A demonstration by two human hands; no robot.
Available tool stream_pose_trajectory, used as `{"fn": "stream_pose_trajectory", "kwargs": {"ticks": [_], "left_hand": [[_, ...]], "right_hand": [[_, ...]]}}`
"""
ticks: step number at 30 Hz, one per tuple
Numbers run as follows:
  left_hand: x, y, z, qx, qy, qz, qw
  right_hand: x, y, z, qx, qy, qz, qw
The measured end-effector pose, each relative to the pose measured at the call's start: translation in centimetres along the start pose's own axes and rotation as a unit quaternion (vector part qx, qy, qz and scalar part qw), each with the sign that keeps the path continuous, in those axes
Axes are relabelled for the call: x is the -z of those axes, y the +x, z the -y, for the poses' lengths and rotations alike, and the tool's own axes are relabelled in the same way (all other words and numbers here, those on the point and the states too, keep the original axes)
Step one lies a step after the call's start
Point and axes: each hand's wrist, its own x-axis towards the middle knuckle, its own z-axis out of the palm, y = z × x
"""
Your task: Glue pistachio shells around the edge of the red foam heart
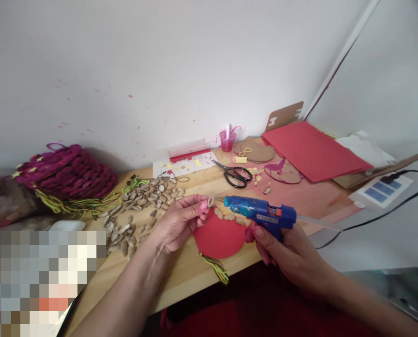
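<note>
- The left grip (177, 223) is pinching one small shell (211, 202), with the thumb and fingers pressing together on it
- The right grip (284, 250) is wrapping around the handle of a blue glue gun (248, 207), and I cannot tell if a finger is squeezing the trigger
- The tip of the gun is pointing at the shell and sitting right by it, but I cannot tell if the two are touching or if any glue is coming out
- For a good job, the left grip should be holding the shell by its very edge, so no finger is getting near the tip, which may be hot
- The right grip should be holding the gun steady and squeezing softly, so just a small blob is landing on the shell, not a long, stringy drip
- The shell is sitting at the fingertips of the left grip, up off the worktop (180, 283), and showing near the far edge of a red round card (219, 239)
- The card is lying between the two grips, with tan pieces (229, 217) sitting along its far edge and string (216, 269) trailing from its near edge
- Lots of loose shells (152, 194) are lying to the left, and scissors (237, 177) are resting past the gun
</note>
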Motion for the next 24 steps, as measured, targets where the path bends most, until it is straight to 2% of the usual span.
{"fn": "stream_pose_trajectory", "kwargs": {"ticks": [12,24], "left_hand": [[-0.01,0.01,-0.03,-0.008,-0.006,-0.002,1.000],[0.11,0.10,0.07,0.002,-0.017,0.012,1.000]], "right_hand": [[0.06,-0.47,0.13,-0.015,-0.008,0.016,1.000],[-0.32,-0.93,-0.19,0.001,0.024,0.056,0.998]]}}
